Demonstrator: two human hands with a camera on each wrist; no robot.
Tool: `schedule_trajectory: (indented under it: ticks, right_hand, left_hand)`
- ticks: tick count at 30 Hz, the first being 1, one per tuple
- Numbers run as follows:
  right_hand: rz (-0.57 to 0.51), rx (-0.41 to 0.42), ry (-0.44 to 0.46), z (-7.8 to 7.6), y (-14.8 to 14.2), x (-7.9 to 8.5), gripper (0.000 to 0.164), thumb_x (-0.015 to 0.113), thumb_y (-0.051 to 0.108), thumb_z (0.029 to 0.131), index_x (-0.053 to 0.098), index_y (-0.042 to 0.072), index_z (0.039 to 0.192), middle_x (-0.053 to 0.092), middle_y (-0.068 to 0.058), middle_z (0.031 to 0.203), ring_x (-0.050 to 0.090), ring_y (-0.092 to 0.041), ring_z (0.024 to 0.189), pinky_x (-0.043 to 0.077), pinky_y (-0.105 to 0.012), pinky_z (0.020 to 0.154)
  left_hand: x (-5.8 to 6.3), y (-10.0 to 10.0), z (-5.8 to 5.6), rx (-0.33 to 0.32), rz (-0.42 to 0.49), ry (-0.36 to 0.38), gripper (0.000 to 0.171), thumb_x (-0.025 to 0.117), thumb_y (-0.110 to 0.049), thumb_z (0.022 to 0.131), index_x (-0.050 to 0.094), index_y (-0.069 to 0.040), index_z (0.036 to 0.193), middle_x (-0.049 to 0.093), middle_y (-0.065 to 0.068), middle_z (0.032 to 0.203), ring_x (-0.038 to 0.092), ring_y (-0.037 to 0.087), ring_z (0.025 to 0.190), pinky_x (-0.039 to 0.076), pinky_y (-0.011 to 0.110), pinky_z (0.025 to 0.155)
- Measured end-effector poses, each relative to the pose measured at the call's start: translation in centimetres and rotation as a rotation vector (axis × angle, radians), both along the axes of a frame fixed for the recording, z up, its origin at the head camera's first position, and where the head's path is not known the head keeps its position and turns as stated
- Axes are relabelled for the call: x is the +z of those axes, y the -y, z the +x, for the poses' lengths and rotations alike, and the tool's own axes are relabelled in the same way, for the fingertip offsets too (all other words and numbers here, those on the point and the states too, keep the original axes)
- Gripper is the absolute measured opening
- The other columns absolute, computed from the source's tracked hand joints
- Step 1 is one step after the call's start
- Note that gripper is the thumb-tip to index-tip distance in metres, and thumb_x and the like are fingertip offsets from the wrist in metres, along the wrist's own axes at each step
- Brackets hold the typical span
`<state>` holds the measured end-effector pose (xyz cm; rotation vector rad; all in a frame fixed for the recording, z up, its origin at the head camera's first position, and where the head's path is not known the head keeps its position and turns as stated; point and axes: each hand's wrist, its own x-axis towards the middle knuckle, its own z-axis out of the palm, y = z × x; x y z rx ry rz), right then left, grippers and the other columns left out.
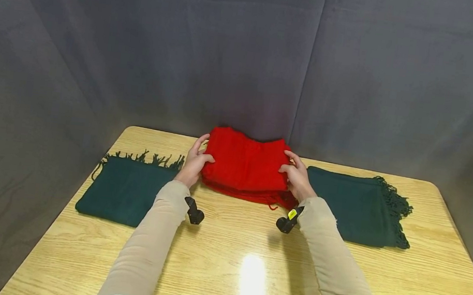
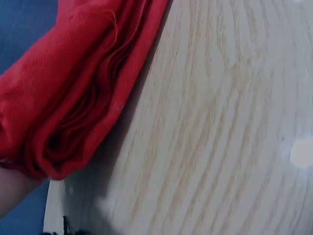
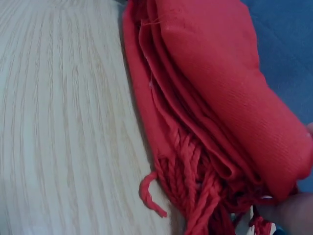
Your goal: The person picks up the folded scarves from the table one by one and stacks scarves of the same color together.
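Note:
A folded red scarf (image 1: 245, 163) lies at the back middle of the table, its layers stacked and its top sagging slightly between the hands. The left hand (image 1: 192, 164) grips its left side, thumb on the near face and fingers round the edge. On the right side the right hand (image 1: 298, 179) holds it the same way. In the left wrist view the scarf's rounded fold (image 2: 73, 112) shows above the table. Twisted red fringe (image 3: 195, 181) hangs from the right end in the right wrist view. Most fingers are hidden there.
A folded dark green scarf (image 1: 126, 191) with fringe along its far edge lies left on the wooden table (image 1: 223, 263). Another dark green scarf (image 1: 360, 210), fringed on its right, lies to the right. A grey curtain (image 1: 246, 61) stands behind the table's back edge.

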<state>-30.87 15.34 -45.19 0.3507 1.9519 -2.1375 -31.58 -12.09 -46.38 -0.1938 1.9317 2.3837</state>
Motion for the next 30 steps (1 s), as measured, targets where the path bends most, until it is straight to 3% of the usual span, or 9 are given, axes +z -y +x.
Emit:
schedule_trajectory:
  ticks: [5,8,13,18,21,23,26,30]
  right_hand:
    - [0.056,0.0,-0.006,0.2,-0.5,0.0,0.069,0.049,-0.005,0.078,0.035,0.022,0.14,0.034,-0.008,0.136,0.042,-0.023,0.097,0.041,-0.026,0.054]
    - [0.099,0.0,-0.023,0.3,-0.7,0.1,0.068,0.049,-0.006,0.079,0.034,0.018,0.14,0.035,-0.01,0.136,0.043,-0.021,0.093,0.037,-0.023,0.047]
    - [0.228,-0.028,-0.064,0.6,-1.2,0.1,0.064,0.051,-0.004,0.078,0.037,0.011,0.138,0.04,-0.014,0.133,0.046,-0.02,0.088,0.043,-0.023,0.052]
    - [0.255,-0.052,-0.124,1.1,-2.1,0.4,0.059,0.054,-0.003,0.076,0.044,0.008,0.133,0.051,-0.018,0.115,0.052,-0.017,0.076,0.049,-0.027,0.061]
    - [0.236,-0.043,-0.109,1.4,-2.4,1.0,0.058,0.054,0.0,0.079,0.041,0.007,0.135,0.051,-0.021,0.114,0.054,-0.021,0.084,0.05,-0.035,0.078]
    - [0.232,-0.033,-0.081,1.7,-2.5,1.7,0.058,0.051,0.001,0.083,0.036,0.006,0.138,0.046,-0.023,0.123,0.051,-0.026,0.097,0.043,-0.041,0.09]
    - [0.179,-0.027,-0.067,2.0,-2.7,2.3,0.056,0.048,0.001,0.086,0.033,0.006,0.14,0.04,-0.023,0.131,0.045,-0.032,0.11,0.038,-0.045,0.095]
    - [0.155,-0.018,-0.066,2.5,-3.1,2.9,0.055,0.048,0.002,0.088,0.033,0.008,0.14,0.038,-0.022,0.135,0.043,-0.032,0.113,0.037,-0.045,0.096]
  left_hand:
    - [0.2,0.5,0.2,0.01,-0.047,0.026,0.068,0.052,0.007,0.08,0.035,-0.021,0.139,0.045,0.017,0.126,0.047,0.031,0.11,0.039,0.044,0.092]
    - [0.4,0.9,0.4,0.03,-0.101,0.032,0.067,0.052,0.003,0.083,0.029,-0.018,0.142,0.043,0.017,0.13,0.046,0.029,0.111,0.038,0.043,0.093]
    - [0.8,1.5,0.7,0.068,-0.148,0.029,0.061,0.047,0.002,0.087,0.028,-0.015,0.143,0.044,0.016,0.131,0.049,0.027,0.103,0.042,0.038,0.085]
    - [1.4,2.2,1.2,0.127,-0.129,-0.006,0.054,0.042,0.004,0.089,0.031,-0.011,0.14,0.045,0.02,0.128,0.048,0.033,0.111,0.04,0.048,0.091]
    - [1.8,2.6,1.5,0.144,-0.163,-0.033,0.051,0.042,0.005,0.089,0.034,-0.01,0.137,0.046,0.023,0.126,0.049,0.036,0.11,0.039,0.051,0.091]
    - [2.0,2.8,1.8,0.141,-0.196,-0.052,0.05,0.043,0.004,0.088,0.036,-0.01,0.136,0.047,0.024,0.123,0.052,0.037,0.106,0.043,0.048,0.088]
    - [2.4,2.9,2.3,0.133,-0.239,-0.074,0.049,0.044,0.004,0.087,0.039,-0.01,0.134,0.051,0.024,0.117,0.056,0.036,0.097,0.05,0.037,0.075]
    - [2.6,2.8,3.0,0.111,-0.267,-0.108,0.042,0.044,0.006,0.087,0.044,-0.006,0.127,0.054,0.024,0.109,0.059,0.034,0.085,0.048,0.03,0.062]
